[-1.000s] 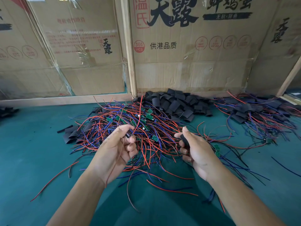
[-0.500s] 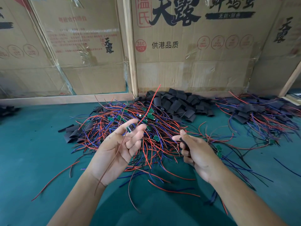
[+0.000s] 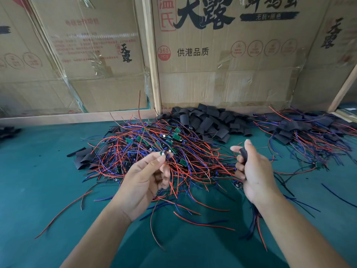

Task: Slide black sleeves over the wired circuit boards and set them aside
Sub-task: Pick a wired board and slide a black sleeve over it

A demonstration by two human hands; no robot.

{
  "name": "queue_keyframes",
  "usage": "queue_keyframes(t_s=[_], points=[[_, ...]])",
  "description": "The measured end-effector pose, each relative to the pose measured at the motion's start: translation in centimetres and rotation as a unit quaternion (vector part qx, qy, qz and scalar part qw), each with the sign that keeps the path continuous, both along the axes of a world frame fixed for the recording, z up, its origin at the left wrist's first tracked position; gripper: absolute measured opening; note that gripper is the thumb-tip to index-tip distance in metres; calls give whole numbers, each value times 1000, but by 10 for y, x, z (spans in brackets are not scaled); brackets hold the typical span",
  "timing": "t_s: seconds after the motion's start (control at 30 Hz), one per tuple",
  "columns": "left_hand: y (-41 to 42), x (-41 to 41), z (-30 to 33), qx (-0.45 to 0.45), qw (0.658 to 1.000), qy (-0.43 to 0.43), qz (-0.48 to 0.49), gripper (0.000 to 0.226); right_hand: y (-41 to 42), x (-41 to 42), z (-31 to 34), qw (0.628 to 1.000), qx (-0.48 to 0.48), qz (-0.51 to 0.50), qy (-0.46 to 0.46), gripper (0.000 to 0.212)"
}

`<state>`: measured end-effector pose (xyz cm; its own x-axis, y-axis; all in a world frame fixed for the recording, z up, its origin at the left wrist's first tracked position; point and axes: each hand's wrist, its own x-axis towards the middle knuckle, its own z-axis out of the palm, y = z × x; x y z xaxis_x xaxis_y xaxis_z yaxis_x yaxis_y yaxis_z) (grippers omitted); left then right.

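A: The left hand [image 3: 144,182] pinches a small green circuit board with silver capacitors [image 3: 164,152] between thumb and fingertips, above the tangled heap of red and blue wires with green boards [image 3: 164,151] that lies at twelve o'clock from the wrists on the teal felt-covered table [image 3: 38,180].

B: And the right hand [image 3: 255,175]?

A: Its thumb and forefinger are clamped on a short black flattened tube sleeve [image 3: 243,154], out at three o'clock from the board and well apart from it.

B: So what could spoil it?

A: The board's leads look as though they run back into the heap; one red wire arcs up toward twelve o'clock. If they snag, I'd expect neighbours to come along with the lift.

B: The sleeve itself?

A: It looks pressed flat. If the mouth isn't squeezed open, the board's corner or a capacitor may catch on the rim.

B: Supplies?

A: The loose pile of black sleeves [image 3: 210,122] sits at one o'clock against the printed brown cardboard boxes [image 3: 222,55]; the heap of sleeved boards with trailing wires [image 3: 301,130] is at two o'clock. A careless toss could land short and mix with the unsleeved ones.
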<state>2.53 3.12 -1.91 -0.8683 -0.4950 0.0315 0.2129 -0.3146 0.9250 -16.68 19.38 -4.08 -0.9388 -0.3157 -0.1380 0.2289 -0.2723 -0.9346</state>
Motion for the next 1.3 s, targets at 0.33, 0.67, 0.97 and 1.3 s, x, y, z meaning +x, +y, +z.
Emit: queue_keyframes(t_s=[0.33,0.67,0.97,1.3], points=[[-2,4,-4,-37,990,-125,60,37,0,0,-2,999,37,12,12,42],[16,56,-9,-202,888,-413,-26,38,-3,1,0,999,44,24,18,40],[-48,-67,35,-777,577,-250,-20,22,-5,4,-8,996,65,40,43,41],[-80,-87,13,-913,329,-229,-80,37,-9,8,-11,994,84,53,53,43]])
